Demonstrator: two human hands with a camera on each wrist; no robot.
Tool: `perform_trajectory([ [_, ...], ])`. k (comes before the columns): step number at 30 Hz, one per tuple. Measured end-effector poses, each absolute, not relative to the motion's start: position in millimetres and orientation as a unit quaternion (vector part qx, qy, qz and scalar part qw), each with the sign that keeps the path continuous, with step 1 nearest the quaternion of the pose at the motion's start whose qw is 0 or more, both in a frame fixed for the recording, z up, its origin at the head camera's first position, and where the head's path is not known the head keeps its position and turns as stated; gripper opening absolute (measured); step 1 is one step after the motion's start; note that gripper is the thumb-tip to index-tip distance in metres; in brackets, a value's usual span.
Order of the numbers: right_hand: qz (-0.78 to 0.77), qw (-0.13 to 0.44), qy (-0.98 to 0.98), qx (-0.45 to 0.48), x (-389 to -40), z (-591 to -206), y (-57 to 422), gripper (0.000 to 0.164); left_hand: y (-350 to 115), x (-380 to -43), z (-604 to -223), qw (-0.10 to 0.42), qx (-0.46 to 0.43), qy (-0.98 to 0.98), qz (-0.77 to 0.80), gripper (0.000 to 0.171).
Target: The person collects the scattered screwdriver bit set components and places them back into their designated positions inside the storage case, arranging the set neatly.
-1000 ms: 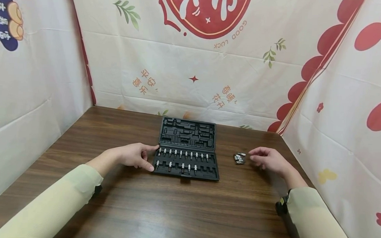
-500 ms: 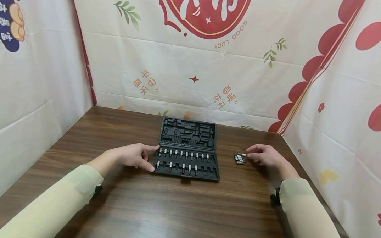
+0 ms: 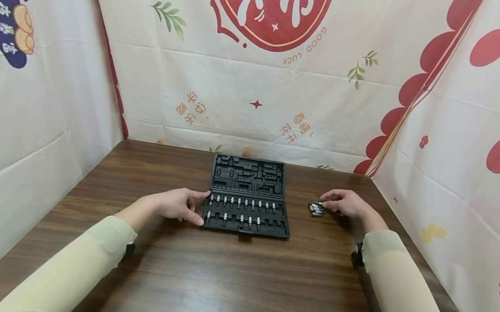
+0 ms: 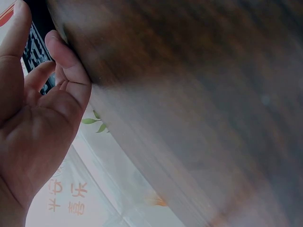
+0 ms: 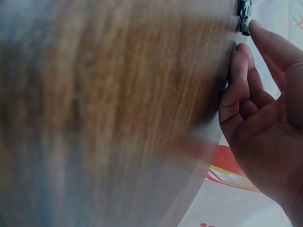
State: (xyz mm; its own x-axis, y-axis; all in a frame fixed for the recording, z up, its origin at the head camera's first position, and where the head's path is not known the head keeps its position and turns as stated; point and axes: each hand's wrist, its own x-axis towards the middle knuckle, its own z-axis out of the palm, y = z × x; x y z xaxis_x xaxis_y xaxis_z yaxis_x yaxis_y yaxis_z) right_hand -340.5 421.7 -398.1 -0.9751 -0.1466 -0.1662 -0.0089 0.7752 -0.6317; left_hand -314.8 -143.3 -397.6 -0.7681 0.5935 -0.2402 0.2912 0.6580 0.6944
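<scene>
Left fingers: index and thumb of the left hand spread apart, at the case's left corners; the left wrist view adds the palm and bent lower fingers.
Right fingers: thumb and index of the right hand at the pile's right edge; whether they pinch cannot be told, the right wrist view catching only dark metal near the thumb tip.
Loose pile: socket bits, right of the case.
Case: open black case, two rows of seated bits, seen whole only from the head.
Beneath: wooden table.
</scene>
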Motion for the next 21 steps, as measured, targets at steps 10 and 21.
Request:
perform_trajectory([
  [10, -0.313, 0.107, 0.943, -0.040, -342.9, -399.6, 420.8, 0.030, -144.5, -315.5, -397.9, 0.229, 0.258, 0.883, 0.320, 0.100],
  [21, -0.301, 0.096, 0.948, -0.043, -339.7, -400.9, 424.0, 0.028, -143.6, -316.2, -398.7, 0.230, 0.259, 0.880, 0.326, 0.099],
])
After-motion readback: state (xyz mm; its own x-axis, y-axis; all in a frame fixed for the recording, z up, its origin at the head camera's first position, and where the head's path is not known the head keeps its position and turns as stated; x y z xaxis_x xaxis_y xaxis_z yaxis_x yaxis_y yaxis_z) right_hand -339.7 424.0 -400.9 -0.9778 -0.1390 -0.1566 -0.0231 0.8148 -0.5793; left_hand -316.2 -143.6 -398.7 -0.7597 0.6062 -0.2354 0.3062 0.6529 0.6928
